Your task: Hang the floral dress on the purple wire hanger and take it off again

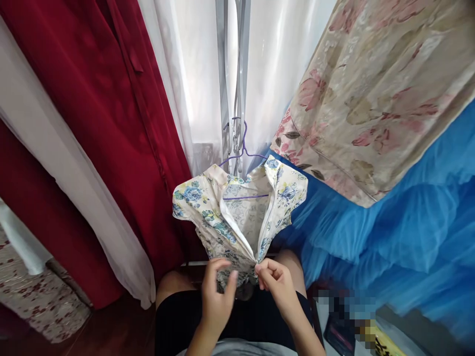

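Note:
A white dress with blue flowers (208,212) hangs in front of me on a purple wire hanger (245,151). Its zipper opening gapes in a V, showing the lining inside and the hanger's lower bar. At the bottom of that V, my right hand (274,282) pinches thumb against fingers at the zipper; the pull itself is hidden in the grip. My left hand (219,291) is beside the dress's lower left part, thumb and fingers apart, holding nothing. The dress's lower end hangs down between my knees, partly behind my hands.
Grey straps (224,74) hang above the hanger. Red curtain-like cloth (111,123) and white cloth hang at left. To the right are a beige floral garment (371,109) and blue ruffled tulle (352,247). A dark phone-like object (339,336) lies low right.

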`<action>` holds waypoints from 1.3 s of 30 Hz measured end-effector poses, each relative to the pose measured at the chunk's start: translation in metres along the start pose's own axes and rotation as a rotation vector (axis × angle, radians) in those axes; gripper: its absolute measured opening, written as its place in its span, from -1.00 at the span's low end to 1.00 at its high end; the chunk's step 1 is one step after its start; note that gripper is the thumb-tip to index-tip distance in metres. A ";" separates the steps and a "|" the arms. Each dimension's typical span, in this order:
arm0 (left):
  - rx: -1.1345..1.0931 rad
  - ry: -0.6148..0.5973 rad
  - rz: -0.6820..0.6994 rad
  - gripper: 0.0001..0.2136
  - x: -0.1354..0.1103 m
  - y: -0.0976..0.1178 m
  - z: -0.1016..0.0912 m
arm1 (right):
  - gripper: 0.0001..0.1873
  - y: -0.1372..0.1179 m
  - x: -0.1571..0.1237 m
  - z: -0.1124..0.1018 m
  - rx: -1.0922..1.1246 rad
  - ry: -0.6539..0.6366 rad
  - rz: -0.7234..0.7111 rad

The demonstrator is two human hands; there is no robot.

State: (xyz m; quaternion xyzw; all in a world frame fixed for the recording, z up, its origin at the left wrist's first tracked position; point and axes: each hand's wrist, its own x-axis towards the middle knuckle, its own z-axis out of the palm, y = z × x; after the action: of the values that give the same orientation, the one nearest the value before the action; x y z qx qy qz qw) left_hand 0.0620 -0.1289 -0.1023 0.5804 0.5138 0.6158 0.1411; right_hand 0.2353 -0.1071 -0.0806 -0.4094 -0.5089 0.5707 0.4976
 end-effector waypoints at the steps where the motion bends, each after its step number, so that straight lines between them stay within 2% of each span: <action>1: -0.004 -0.130 0.016 -0.77 0.001 0.006 0.010 | -0.53 -0.002 -0.001 0.001 -0.002 -0.018 0.009; 3: -0.018 -0.256 0.027 -0.81 0.005 0.013 0.029 | -0.53 -0.009 -0.002 0.002 0.003 -0.057 0.026; 5: -0.018 -0.255 0.050 -0.95 0.011 0.016 0.041 | -0.54 -0.018 -0.001 0.001 -0.004 -0.076 0.027; 7: 0.008 -0.261 0.081 -0.90 0.018 0.018 0.044 | -0.58 -0.031 0.004 -0.004 -0.031 -0.069 0.020; 9: 0.051 -0.307 0.090 -0.84 0.023 0.021 0.039 | -0.62 -0.049 0.016 -0.009 -0.039 -0.050 -0.001; 12: 0.146 -0.409 0.070 -0.82 0.028 0.027 0.026 | -0.69 -0.083 0.049 -0.008 0.048 -0.043 -0.056; 18: 0.474 -0.601 0.083 -0.81 0.042 0.038 0.003 | -0.66 -0.155 0.126 0.020 0.210 -0.044 -0.210; 21: 0.632 -0.715 0.127 -0.71 0.052 0.037 -0.006 | -0.69 -0.172 0.142 0.029 0.230 -0.003 -0.280; 24: 0.642 -0.820 0.163 -0.78 0.071 0.040 -0.012 | -0.71 -0.174 0.140 0.032 0.223 0.016 -0.325; 26: 0.516 -0.753 0.207 -0.86 0.094 0.052 -0.015 | -0.74 -0.173 0.133 0.032 0.189 0.020 -0.337; 28: 0.340 -0.540 0.267 -0.81 0.125 0.072 -0.016 | -0.74 -0.173 0.124 0.031 0.118 0.025 -0.368; 29: 0.258 -0.403 0.295 -0.76 0.143 0.083 -0.015 | -0.74 -0.174 0.120 0.030 0.071 0.021 -0.390; 30: 0.194 -0.322 0.343 -0.68 0.160 0.094 -0.013 | -0.74 -0.176 0.117 0.029 0.028 0.015 -0.416; 32: 0.162 -0.275 0.442 -0.65 0.192 0.112 -0.005 | -0.72 -0.179 0.113 0.026 -0.038 -0.008 -0.463; 34: 0.184 -0.268 0.538 -0.77 0.212 0.123 0.004 | -0.70 -0.180 0.112 0.024 -0.070 -0.020 -0.488; 37: 0.245 -0.222 0.620 -0.80 0.220 0.129 0.015 | -0.68 -0.171 0.118 0.023 -0.089 -0.003 -0.490; 39: 0.241 -0.152 0.623 -0.81 0.221 0.128 0.015 | -0.67 -0.158 0.123 0.023 -0.130 0.031 -0.502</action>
State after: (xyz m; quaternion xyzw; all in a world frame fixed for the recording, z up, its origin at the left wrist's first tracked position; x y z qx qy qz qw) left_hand 0.0656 -0.0074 0.1228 0.7662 0.3692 0.5190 -0.0854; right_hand 0.2156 0.0084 0.0842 -0.3100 -0.6224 0.3893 0.6041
